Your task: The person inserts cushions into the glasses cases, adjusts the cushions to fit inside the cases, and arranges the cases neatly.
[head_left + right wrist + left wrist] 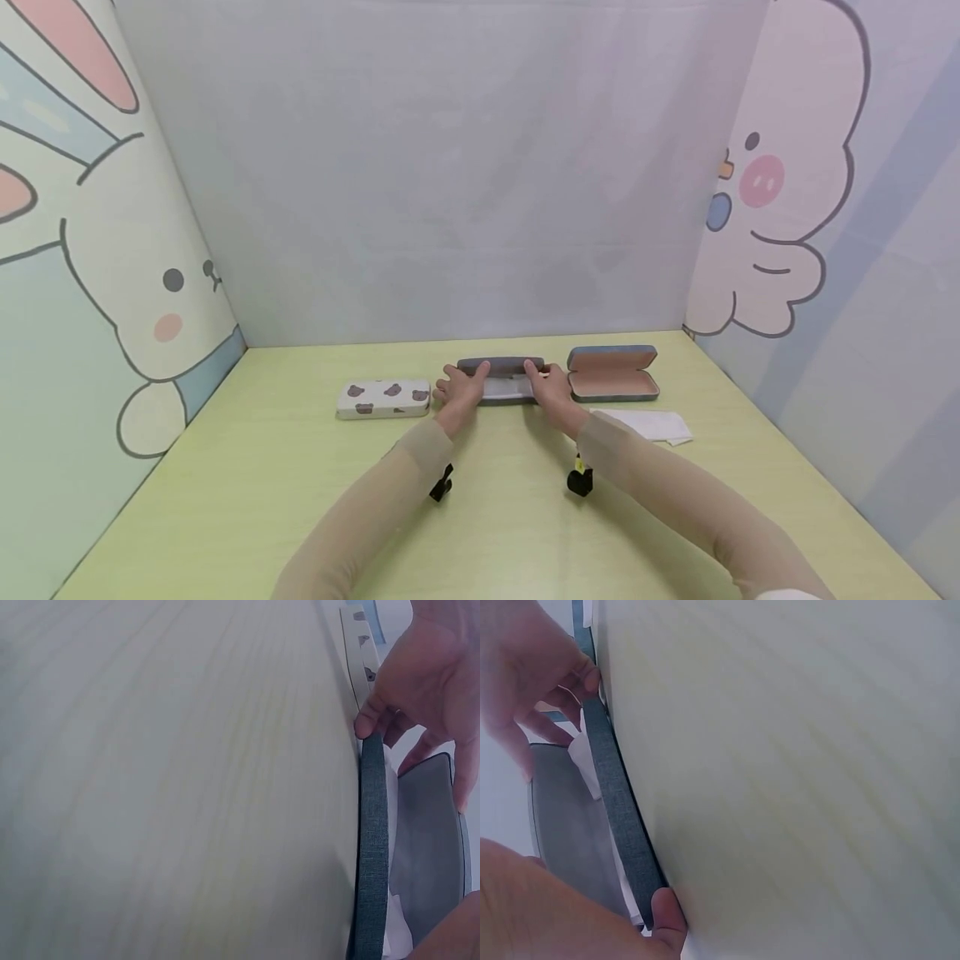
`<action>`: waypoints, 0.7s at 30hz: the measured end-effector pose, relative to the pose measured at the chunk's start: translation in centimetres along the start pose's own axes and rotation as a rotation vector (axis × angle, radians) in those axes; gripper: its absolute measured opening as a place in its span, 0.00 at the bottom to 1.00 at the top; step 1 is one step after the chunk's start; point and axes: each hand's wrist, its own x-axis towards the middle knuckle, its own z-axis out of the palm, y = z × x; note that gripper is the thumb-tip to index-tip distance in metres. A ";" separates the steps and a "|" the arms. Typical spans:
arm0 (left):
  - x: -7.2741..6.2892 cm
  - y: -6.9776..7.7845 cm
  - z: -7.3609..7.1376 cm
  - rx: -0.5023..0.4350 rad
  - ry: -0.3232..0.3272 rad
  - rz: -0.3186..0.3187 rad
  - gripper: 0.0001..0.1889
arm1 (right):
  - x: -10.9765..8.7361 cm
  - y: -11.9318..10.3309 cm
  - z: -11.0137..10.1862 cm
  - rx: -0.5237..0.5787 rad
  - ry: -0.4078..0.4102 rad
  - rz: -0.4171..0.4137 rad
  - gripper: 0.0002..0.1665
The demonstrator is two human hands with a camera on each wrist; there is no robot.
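An open glasses case (501, 366), dark blue-grey fabric outside and grey inside, sits between both hands with its lid tilted up. A white cloth (504, 388) lies in its base. My left hand (462, 392) holds the left end, a thumb on the lid and a fingertip (669, 915) at the base's front corner in the left wrist view. At the other end my right hand (553, 390) grips likewise, fingers spread between lid and base. The front wall (373, 840) of the case rests low against the table in the right wrist view.
Left of the hands stands a closed white case (384, 398) with brown bear prints. On the right is another open case (611, 358), blue outside and pinkish inside. A folded white cloth (652, 424) lies before it, partly behind the right sleeve. Printed curtains enclose the table (510, 517).
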 end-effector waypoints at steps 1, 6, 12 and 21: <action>0.0 0.0 0.0 -0.004 0.001 0.002 0.46 | 0.0 0.0 0.0 0.008 -0.005 -0.004 0.38; 0.1 0.1 -0.2 -0.007 0.006 0.016 0.45 | 0.2 0.1 -0.1 0.016 -0.024 -0.023 0.38; -0.1 0.1 -0.4 -0.013 0.002 0.019 0.44 | 0.3 0.4 -0.2 0.034 -0.037 -0.032 0.37; -0.6 -0.2 -0.8 -0.026 -0.040 0.020 0.44 | 0.1 0.7 -0.4 0.039 -0.059 -0.051 0.37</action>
